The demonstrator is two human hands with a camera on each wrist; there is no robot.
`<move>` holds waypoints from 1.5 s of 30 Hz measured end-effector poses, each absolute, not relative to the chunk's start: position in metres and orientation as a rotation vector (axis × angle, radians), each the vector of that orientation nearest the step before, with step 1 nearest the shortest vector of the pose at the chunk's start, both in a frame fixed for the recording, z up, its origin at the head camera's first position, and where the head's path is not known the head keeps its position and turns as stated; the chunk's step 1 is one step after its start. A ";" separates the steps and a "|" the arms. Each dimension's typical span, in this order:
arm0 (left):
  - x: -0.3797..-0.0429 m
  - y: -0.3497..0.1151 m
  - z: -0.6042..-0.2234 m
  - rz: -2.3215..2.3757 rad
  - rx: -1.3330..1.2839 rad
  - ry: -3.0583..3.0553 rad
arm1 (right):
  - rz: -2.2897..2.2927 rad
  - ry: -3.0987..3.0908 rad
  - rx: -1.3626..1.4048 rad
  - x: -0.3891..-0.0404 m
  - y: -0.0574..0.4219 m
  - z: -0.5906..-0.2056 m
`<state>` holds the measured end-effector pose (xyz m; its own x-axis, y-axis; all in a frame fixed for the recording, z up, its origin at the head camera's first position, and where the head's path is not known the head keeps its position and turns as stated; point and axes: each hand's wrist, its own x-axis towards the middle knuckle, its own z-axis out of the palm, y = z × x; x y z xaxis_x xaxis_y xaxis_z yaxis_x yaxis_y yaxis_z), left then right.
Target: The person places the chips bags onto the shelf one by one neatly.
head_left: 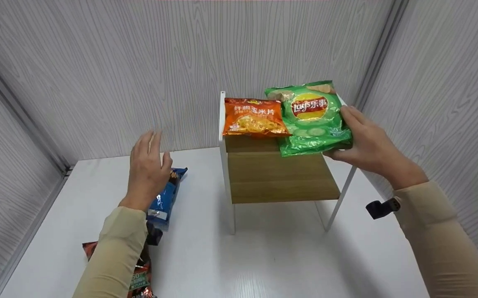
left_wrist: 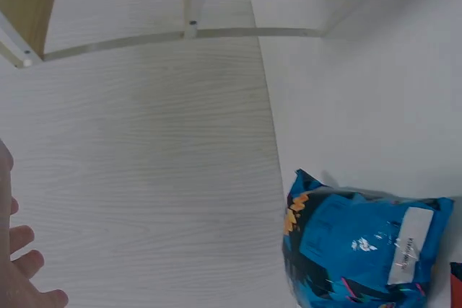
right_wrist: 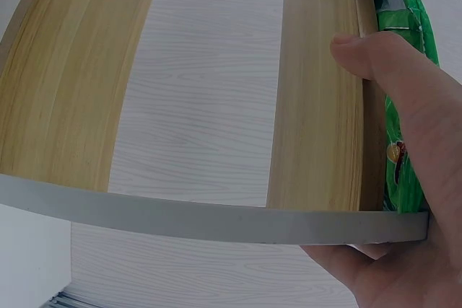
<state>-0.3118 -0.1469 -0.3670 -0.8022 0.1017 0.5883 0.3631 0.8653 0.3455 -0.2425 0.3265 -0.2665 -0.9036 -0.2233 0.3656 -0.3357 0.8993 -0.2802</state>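
My right hand (head_left: 367, 142) curls round the upper right corner of a small shelf rack (head_left: 280, 178). In the right wrist view its thumb (right_wrist: 361, 52) lies over the wooden board and the other fingers pass behind the grey side bar (right_wrist: 216, 218). A green Lay's chip bag (head_left: 311, 142) leans on the top shelf against that hand, its lower edge overhanging the front. Beside it sits an orange chip bag (head_left: 255, 118). My left hand (head_left: 146, 174) hovers left of the rack with fingers extended, holding nothing. It partly hides a blue snack bag (left_wrist: 361, 243).
A red and black snack bag (head_left: 139, 279) lies at the front left, half covered by the left sleeve (head_left: 115, 252). The rack stands on a white table (head_left: 264, 265). Grey wood-patterned panels (head_left: 139, 62) close off the back and both sides.
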 end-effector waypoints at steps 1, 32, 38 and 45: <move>-0.312 -0.150 -0.372 -0.599 -0.333 -2.475 | 0.486 -2.739 0.415 -0.243 0.327 -0.267; -0.311 -0.195 -0.483 -0.497 -0.182 -2.980 | 0.501 -2.738 0.427 -0.244 0.327 -0.270; -0.310 -0.197 -0.496 -0.474 -0.149 -3.076 | 0.494 -2.730 0.434 -0.245 0.326 -0.269; -0.307 -0.193 -0.503 -0.417 -0.188 -3.078 | 0.493 -2.732 0.420 -0.244 0.327 -0.267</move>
